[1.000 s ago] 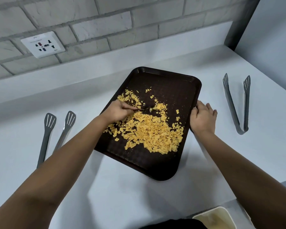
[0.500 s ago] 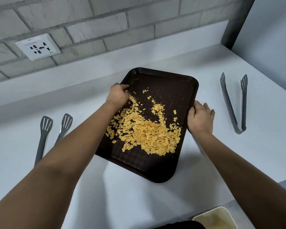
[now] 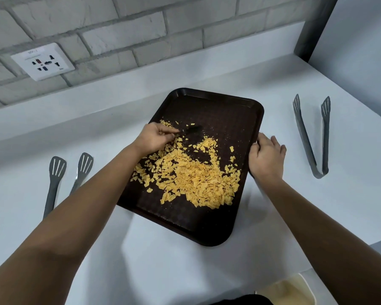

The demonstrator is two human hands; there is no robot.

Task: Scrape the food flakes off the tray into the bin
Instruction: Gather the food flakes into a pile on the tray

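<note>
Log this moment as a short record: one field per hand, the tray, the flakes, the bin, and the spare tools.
left hand: grips a small dark scraper over the tray's far part
right hand: holds the tray's right rim
tray: dark, flat on the white counter
flakes: yellow, heaped on the tray's near half
bin: pale, at the bottom edge, partly cut off
tongs: one pair left, one pair right, untouched

Yellow flakes [image 3: 194, 177], dk brown textured tray [image 3: 227, 119].
</note>
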